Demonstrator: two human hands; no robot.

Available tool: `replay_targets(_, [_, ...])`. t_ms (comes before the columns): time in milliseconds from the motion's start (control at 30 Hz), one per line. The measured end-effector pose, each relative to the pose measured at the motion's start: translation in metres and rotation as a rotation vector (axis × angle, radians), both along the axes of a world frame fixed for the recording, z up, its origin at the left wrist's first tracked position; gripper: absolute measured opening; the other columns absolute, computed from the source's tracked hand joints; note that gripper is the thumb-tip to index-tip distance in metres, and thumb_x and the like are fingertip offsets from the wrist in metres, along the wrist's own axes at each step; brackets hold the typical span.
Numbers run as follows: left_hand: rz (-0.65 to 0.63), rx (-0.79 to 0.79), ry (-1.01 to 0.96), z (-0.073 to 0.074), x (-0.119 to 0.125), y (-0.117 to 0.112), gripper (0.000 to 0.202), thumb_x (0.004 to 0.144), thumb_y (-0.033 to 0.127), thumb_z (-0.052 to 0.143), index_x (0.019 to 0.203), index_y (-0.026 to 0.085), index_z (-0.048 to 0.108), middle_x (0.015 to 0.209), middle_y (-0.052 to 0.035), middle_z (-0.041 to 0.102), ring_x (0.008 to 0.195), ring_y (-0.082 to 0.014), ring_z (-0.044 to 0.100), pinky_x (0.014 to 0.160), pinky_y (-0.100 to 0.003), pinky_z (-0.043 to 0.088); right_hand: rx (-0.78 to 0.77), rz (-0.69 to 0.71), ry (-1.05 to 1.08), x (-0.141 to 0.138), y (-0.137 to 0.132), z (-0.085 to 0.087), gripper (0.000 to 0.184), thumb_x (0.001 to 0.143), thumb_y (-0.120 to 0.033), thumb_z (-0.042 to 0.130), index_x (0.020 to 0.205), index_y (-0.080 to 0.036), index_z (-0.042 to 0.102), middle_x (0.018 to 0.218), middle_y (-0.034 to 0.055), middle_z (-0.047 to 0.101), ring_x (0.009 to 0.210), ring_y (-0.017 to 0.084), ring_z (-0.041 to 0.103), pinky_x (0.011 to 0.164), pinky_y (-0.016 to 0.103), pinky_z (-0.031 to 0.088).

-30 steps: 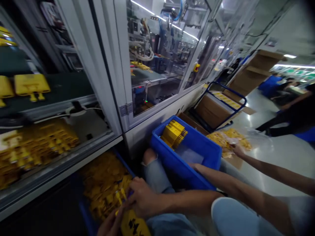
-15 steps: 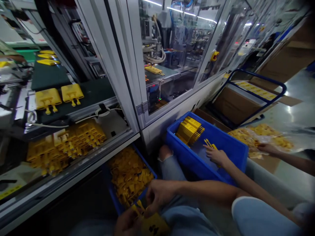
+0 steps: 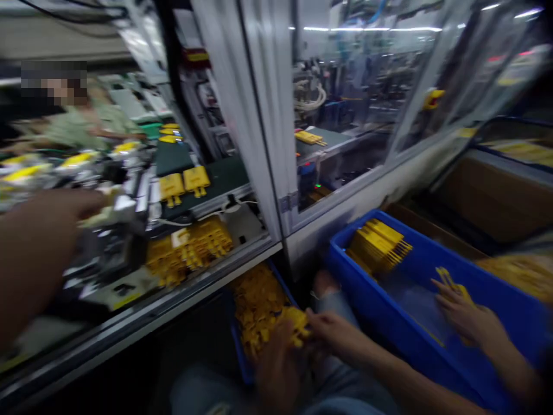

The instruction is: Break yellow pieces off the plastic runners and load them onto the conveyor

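Note:
Low at the bottom, my left hand [image 3: 277,363] is blurred, fingers pointing up against the left side of a flat yellow plastic part [image 3: 297,321]. My right hand [image 3: 330,329] comes in from the right, its fingertips closed on the part's right end. Short prongs show on the part; its lower left is hidden behind my left hand. Beneath it stands a blue bin [image 3: 242,360], between my jeans-clad legs, heaped with loose yellow pieces [image 3: 254,300].
A co-worker's hand [image 3: 469,314] holds yellow pronged parts in a larger blue bin [image 3: 391,314] with a stacked row [image 3: 380,245]. At left, another person's blurred arm [image 3: 38,248] reaches over the machine. Yellow parts [image 3: 184,181] lie on the conveyor [image 3: 227,173]. A metal frame edge [image 3: 181,314] runs diagonally.
The view has swung left. My hands have risen with the yellow part, over the small bin. A large arm has appeared at left; the hand over the bagged parts at right is out of view.

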State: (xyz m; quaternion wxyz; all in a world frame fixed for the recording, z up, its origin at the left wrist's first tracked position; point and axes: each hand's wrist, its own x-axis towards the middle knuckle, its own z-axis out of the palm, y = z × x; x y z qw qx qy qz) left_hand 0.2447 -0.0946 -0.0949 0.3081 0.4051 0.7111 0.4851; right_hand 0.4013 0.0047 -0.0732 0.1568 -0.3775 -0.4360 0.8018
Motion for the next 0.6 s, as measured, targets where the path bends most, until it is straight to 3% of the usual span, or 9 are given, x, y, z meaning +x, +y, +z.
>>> replay_targets(100, [-0.37,0.196,0.224,0.003,0.025,0.027,0.038,0.088,0.022,0.046,0.121,0.021,0.064,0.126,-0.0104,0.063,0.124,-0.0256,0.055,0.11,-0.041,0.04,-0.233,-0.205,0.189,0.02,0.014,0.005,0.041,0.076,-0.052,0.069,0.087,-0.013,0.071,0.082,0.0102,0.069,0.071,0.019,0.066,0.064,0.028,0.053])
replay_targets(200, [-0.8,0.372,0.451,0.016,0.04,0.055,0.046,0.093,0.013,0.034,0.136,0.015,0.05,0.138,-0.0134,0.052,0.136,-0.0235,0.041,0.115,-0.045,0.032,-0.227,-0.302,0.144,0.045,0.033,0.004,0.037,0.071,-0.044,0.076,0.093,-0.014,0.072,0.085,0.0118,0.072,0.069,0.021,0.068,0.062,0.028,0.054])
replay_targets(233, [-0.897,0.436,0.504,0.022,0.043,0.062,0.047,0.093,0.012,0.034,0.138,0.015,0.046,0.14,-0.0132,0.05,0.138,-0.0228,0.038,0.115,-0.046,0.032,-0.195,-0.318,0.102,0.055,0.042,0.003,0.038,0.07,-0.043,0.077,0.094,-0.015,0.072,0.085,0.0114,0.072,0.068,0.021,0.068,0.06,0.028,0.054])
replay_targets(300, [-0.942,0.583,0.589,0.033,0.039,0.075,0.048,0.093,0.012,0.039,0.141,0.017,0.041,0.141,-0.0126,0.05,0.137,-0.0222,0.038,0.113,-0.045,0.036,-0.088,-0.359,0.005,0.082,0.063,-0.001,0.037,0.069,-0.041,0.078,0.095,-0.016,0.072,0.084,0.0095,0.073,0.067,0.021,0.068,0.06,0.028,0.055])
replay_targets(367, [-0.775,0.713,0.675,0.046,0.021,0.093,0.051,0.09,0.012,0.047,0.14,0.018,0.042,0.139,-0.0124,0.053,0.133,-0.0224,0.045,0.108,-0.043,0.044,0.052,-0.444,-0.091,0.117,0.091,-0.009,0.033,0.07,-0.039,0.077,0.093,-0.017,0.071,0.083,0.0076,0.074,0.068,0.02,0.068,0.063,0.026,0.056])
replay_targets(433, [-0.45,0.77,0.773,0.065,-0.013,0.118,0.049,0.086,0.01,0.053,0.134,0.02,0.049,0.133,-0.0116,0.058,0.123,-0.0216,0.055,0.101,-0.038,0.05,0.163,-0.528,-0.213,0.155,0.124,-0.024,0.028,0.071,-0.036,0.076,0.09,-0.017,0.071,0.079,0.0064,0.074,0.067,0.019,0.068,0.062,0.025,0.056])
replay_targets(500, [-0.079,0.734,0.883,0.09,-0.058,0.149,0.037,0.085,0.013,0.056,0.121,0.022,0.06,0.121,-0.0088,0.066,0.112,-0.0221,0.062,0.099,-0.039,0.05,0.274,-0.52,-0.433,0.188,0.157,-0.047,0.023,0.074,-0.035,0.072,0.085,-0.016,0.071,0.071,0.0058,0.072,0.064,0.019,0.067,0.058,0.025,0.054])
replay_targets(600, [0.246,0.564,0.991,0.132,-0.128,0.197,0.027,0.085,0.021,0.056,0.111,0.018,0.065,0.11,-0.0089,0.07,0.098,-0.0242,0.066,0.091,-0.042,0.052,0.5,-0.409,-0.833,0.211,0.198,-0.091,0.02,0.078,-0.031,0.068,0.072,-0.012,0.07,0.052,0.0021,0.064,0.052,0.016,0.061,0.049,0.023,0.046])
